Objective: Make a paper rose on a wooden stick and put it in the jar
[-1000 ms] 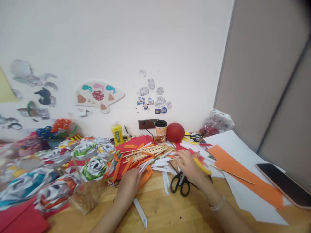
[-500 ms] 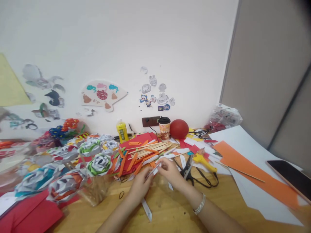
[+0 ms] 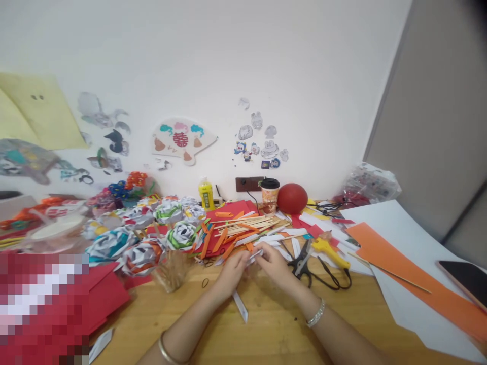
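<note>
My left hand (image 3: 232, 275) and my right hand (image 3: 274, 266) meet above the wooden table, both closed on a small white paper strip (image 3: 254, 257). Its upper part shows between my fingertips. From below my left hand a white paper tail (image 3: 240, 307) hangs or lies slantwise; whether it belongs to the same strip I cannot tell. Just beyond my fingers lie thin wooden sticks (image 3: 247, 225) and folded orange paper strips (image 3: 219, 240). To the right of my right hand are black-handled scissors (image 3: 302, 262) and a yellow glue gun (image 3: 331, 253) with its black cord.
Several folded paper roses (image 3: 182, 235) crowd the left, beside a clear cup of sticks (image 3: 170, 271) and red paper (image 3: 108, 299). Behind stand a yellow bottle (image 3: 206, 194), a lidded paper cup (image 3: 270, 197) and a red balloon (image 3: 292, 198). White sheets, orange paper (image 3: 403, 268) and a phone (image 3: 466, 281) lie right.
The view has swung left, so everything appears further right. My hands stay together on the paper strip, with fingers slightly shifted. A pixelated patch now covers the lower left corner.
</note>
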A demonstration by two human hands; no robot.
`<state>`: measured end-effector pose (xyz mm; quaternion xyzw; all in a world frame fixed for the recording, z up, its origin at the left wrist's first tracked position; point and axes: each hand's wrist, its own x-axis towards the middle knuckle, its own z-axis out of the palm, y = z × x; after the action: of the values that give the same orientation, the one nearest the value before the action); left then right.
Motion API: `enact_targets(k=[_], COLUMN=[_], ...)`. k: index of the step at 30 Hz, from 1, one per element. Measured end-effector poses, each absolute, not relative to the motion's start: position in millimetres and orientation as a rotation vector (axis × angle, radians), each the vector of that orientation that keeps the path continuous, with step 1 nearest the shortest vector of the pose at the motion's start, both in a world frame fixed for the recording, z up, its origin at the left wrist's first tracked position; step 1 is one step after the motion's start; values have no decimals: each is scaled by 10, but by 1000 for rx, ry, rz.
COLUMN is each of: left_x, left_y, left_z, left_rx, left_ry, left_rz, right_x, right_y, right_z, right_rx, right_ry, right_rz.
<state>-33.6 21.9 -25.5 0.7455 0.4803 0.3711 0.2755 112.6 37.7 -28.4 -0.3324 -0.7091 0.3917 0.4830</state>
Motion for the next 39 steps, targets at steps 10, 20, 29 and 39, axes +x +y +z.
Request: enact_targets(k=[10, 20, 29, 39], left_x=[-412, -579, -636, -493], left_y=[233, 303, 223, 199], left_z=[-204, -195, -102, -99], left_rx=[2046, 1725, 1644, 2267], left_ry=[1345, 1213, 1124, 1355], left_rz=[987, 934, 734, 802], right_x=[1147, 1228, 1365, 1174], right_y=[404, 471, 537, 302], right_z=[-302, -263, -254, -133], right_rx=[-857, -800, -776, -990], right_ry=[-1820, -1757, -1845, -2001], right_rz=[836, 1025, 973, 608])
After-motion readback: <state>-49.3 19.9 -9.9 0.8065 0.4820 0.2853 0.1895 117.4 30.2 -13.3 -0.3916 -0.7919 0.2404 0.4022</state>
